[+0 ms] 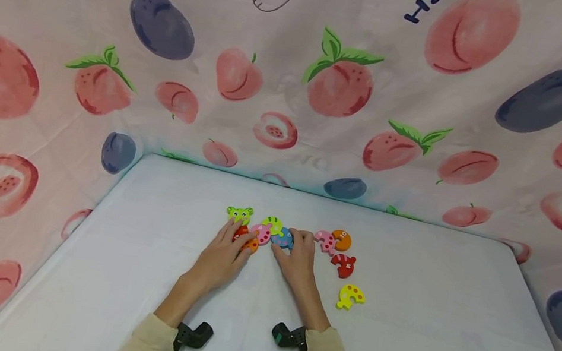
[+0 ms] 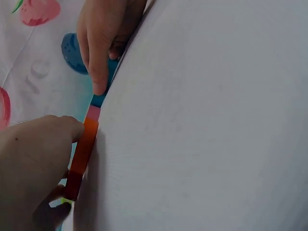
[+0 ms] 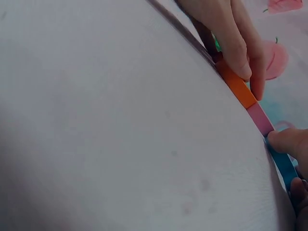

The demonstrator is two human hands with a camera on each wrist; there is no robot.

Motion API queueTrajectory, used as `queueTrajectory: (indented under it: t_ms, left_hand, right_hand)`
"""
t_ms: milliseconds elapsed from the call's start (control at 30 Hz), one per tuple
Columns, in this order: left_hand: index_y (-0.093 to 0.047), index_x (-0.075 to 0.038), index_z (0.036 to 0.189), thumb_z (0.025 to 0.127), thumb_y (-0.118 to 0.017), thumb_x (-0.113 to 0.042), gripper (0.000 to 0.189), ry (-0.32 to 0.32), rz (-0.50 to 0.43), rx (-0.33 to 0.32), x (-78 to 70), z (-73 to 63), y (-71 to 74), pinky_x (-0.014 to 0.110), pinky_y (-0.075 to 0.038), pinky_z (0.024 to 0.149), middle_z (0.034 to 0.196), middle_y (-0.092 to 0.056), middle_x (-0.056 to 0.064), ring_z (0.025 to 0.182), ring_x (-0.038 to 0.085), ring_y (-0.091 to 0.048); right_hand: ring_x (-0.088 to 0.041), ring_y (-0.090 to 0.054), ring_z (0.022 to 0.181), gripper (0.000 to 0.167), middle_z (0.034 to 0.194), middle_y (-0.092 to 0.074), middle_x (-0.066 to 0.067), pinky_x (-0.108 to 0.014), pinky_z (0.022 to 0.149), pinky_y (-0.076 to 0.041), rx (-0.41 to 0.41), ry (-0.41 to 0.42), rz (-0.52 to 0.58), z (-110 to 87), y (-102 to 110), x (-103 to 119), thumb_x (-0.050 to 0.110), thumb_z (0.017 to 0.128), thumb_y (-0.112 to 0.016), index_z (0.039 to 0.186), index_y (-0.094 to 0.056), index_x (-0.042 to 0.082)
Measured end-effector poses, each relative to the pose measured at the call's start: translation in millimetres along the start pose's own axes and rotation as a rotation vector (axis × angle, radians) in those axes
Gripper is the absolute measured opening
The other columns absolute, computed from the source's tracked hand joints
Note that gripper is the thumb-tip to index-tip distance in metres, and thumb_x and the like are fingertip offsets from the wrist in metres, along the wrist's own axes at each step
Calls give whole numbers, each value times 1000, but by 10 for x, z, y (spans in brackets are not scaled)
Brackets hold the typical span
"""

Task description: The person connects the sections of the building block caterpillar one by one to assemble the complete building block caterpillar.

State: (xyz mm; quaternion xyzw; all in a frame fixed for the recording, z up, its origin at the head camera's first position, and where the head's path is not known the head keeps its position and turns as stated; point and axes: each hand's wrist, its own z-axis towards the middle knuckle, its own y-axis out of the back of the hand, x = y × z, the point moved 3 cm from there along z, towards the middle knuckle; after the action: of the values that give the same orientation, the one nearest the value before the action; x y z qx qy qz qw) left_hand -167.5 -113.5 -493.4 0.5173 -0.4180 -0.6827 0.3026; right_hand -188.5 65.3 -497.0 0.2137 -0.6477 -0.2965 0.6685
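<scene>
Flat, brightly coloured animal-shaped pieces lie on the white surface. Left group, touching in a curving chain: green head with eyes [image 1: 240, 213], red piece [image 1: 237, 232], orange piece [image 1: 252, 246], pink piece [image 1: 263, 233], green striped piece [image 1: 272, 223], blue piece [image 1: 280, 238]. Left hand [image 1: 220, 256] touches the orange one; right hand [image 1: 299, 261] pinches the blue. Right group: spotted pink piece [image 1: 325, 242] against orange numbered piece [image 1: 342, 240], red striped piece [image 1: 345, 266] just below, yellow spotted piece [image 1: 351, 296] apart, nearer the person.

Beige sleeves [image 1: 147, 344], black wrist cameras [image 1: 196, 336]
</scene>
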Motion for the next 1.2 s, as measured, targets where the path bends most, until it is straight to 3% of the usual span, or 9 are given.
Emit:
queueTrajectory:
  t_ms: [133, 233, 367, 500, 600, 800, 1000, 1200]
  left_hand:
    - [-56, -16, 137, 98, -55, -32, 42, -91, 83, -42, -14, 35, 41, 50, -28, 119, 152, -40, 15, 146, 35, -30]
    - [-56, -13, 136, 98, -55, -32, 43, -156, 125, -44, -9, 82, 55, 49, -26, 121, 152, -41, 14, 146, 33, -31]
    - [-48, -16, 144, 100, -49, -32, 47, -226, 167, 14, -8, 147, 48, 46, -24, 122, 157, -35, 9, 148, 30, -27]
    - [-35, -22, 151, 104, -38, -33, 49, -245, 199, 110, 7, 193, 15, 46, -19, 123, 161, -28, 2, 151, 29, -20]
    - [-28, -24, 153, 104, -34, -33, 50, -255, 208, 139, 19, 218, -7, 48, -15, 124, 162, -25, -3, 152, 29, -17]
    - [-22, -26, 155, 105, -32, -37, 52, -272, 206, 141, 47, 235, -54, 52, -11, 123, 163, -21, -5, 152, 29, -13]
    - [-23, -26, 155, 104, -34, -41, 54, -275, 179, 129, 61, 246, -82, 53, -12, 123, 162, -22, -5, 152, 29, -14]
    - [-27, -26, 154, 104, -37, -39, 53, -269, 136, 97, 68, 248, -99, 53, -12, 123, 161, -26, -5, 152, 29, -16]
  right_hand:
    - [-32, -49, 116, 55, 127, -46, -19, -46, 102, -49, 6, 5, 4, -12, -6, -6, 26, 85, -74, 131, -55, 2]
    - [-32, -49, 116, 56, 128, -46, -19, -46, 102, -49, 15, 3, 4, -16, -12, -13, 26, 85, -74, 132, -54, 2]
    - [-32, -49, 117, 56, 129, -46, -18, -45, 103, -48, 25, -3, 4, -14, -15, -13, 27, 86, -74, 133, -54, 3]
    - [-31, -49, 117, 57, 129, -46, -18, -44, 103, -49, 27, -4, 6, -12, -11, -14, 28, 86, -73, 134, -53, 3]
    - [-29, -49, 113, 58, 128, -46, -17, -42, 99, -52, 28, 1, 4, -3, -5, -26, 28, 86, -73, 135, -53, 4]
    - [-24, -51, 105, 61, 130, -45, -17, -38, 92, -55, 83, 31, 18, 4, 40, -60, 26, 88, -70, 140, -47, 4]
    - [-23, -54, 109, 63, 131, -49, -12, -41, 96, -53, 187, 50, 96, -17, 219, -94, 26, 88, -69, 144, -43, 11]
    - [-23, -54, 119, 62, 135, -49, -7, -43, 99, -52, 201, 58, 89, -16, 465, -105, 28, 88, -69, 144, -43, 18]
